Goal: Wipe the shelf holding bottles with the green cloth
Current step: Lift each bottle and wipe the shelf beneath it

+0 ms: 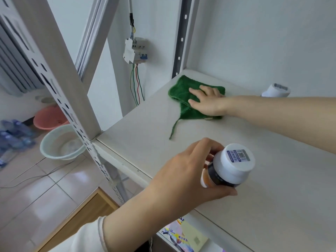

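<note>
A green cloth [180,91] lies flat near the far left corner of the white shelf [145,130]. My right hand [209,101] presses on it with the fingers spread. At the shelf's front, my left hand [183,171] grips a bottle [231,166] with a white cap and a dark and orange label, tilted over the surface. A second white-capped bottle [276,90] stands at the back, partly hidden behind my right forearm.
White perforated uprights [60,84] frame the shelf on the left. An electrical breaker [135,50] with loose wires hangs on the wall behind. On the tiled floor sit a pale basin [60,142], a pink basin [49,116] and packed water bottles [12,133].
</note>
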{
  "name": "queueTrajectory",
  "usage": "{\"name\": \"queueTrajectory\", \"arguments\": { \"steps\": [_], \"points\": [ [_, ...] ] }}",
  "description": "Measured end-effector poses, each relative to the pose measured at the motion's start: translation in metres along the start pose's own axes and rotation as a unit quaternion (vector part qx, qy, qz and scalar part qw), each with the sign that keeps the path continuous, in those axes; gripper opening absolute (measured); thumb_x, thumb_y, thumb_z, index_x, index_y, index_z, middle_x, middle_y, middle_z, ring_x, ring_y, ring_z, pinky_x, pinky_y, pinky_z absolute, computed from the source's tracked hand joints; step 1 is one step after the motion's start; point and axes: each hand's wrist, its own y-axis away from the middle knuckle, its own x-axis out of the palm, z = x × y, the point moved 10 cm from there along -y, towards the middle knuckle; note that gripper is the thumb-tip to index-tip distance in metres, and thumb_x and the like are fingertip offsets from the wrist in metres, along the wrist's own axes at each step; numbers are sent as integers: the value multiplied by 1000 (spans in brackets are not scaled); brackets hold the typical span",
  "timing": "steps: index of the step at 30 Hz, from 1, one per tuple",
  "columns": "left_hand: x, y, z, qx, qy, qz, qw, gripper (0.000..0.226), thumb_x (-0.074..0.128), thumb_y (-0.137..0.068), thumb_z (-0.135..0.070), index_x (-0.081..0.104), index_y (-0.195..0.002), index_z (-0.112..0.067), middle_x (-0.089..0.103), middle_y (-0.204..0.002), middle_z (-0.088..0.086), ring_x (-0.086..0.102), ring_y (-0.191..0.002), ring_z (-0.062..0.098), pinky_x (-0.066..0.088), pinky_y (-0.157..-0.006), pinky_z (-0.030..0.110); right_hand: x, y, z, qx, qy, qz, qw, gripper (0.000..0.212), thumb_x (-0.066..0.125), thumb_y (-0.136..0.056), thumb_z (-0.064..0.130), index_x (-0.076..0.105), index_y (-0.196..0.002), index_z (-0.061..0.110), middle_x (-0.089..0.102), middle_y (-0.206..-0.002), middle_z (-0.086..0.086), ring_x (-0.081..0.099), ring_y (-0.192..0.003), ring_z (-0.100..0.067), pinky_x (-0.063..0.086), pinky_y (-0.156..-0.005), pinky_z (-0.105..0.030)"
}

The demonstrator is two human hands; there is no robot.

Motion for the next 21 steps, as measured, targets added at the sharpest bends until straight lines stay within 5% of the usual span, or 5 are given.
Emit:
{"name": "queueTrajectory", "arguments": {
  "steps": [6,8,11,16,21],
  "points": [
    [-64,14,10,20,-5,-94,995,50,71,-58,-55,48,-102,-45,60,-104,-28,60,-93,-6,46,-76,7,6,102,42,-186,104,-106,971,69,20,-78,61,39,-129,19,27,-139,-5,21,-130,-24,16,-103,-35],
    [-93,16,18,5,2,-138,990,53,69,-53,-65,47,-98,-48,62,-100,-30,62,-91,-5,46,-75,5,5,114,50,-271,76,-125,951,65,22,-78,55,45,-123,14,27,-146,-6,15,-136,-20,12,-107,-32],
    [-119,11,32,-25,-9,-168,985,59,57,-47,-83,47,-95,-51,61,-100,-33,62,-90,-9,48,-74,5,22,103,57,-337,44,-47,939,61,22,-85,49,26,-140,22,5,-155,9,-5,-142,-4,-4,-116,-26],
    [-132,-13,51,-70,-27,-192,978,64,64,-38,-77,47,-92,-48,59,-99,-34,61,-88,-10,49,-72,16,-12,-5,2,-78,-6,-113,990,55,26,-97,42,15,-146,21,2,-158,4,2,-145,-12,3,-118,-36],
    [-140,-33,63,-87,-18,-218,972,45,74,-53,-49,46,-88,-42,64,-86,-20,59,-84,-9,46,-65,5,-38,-82,-60,128,4,-118,985,60,15,-95,51,4,-147,25,-1,-158,-2,-1,-145,-20,1,-118,-40]
  ]
}}
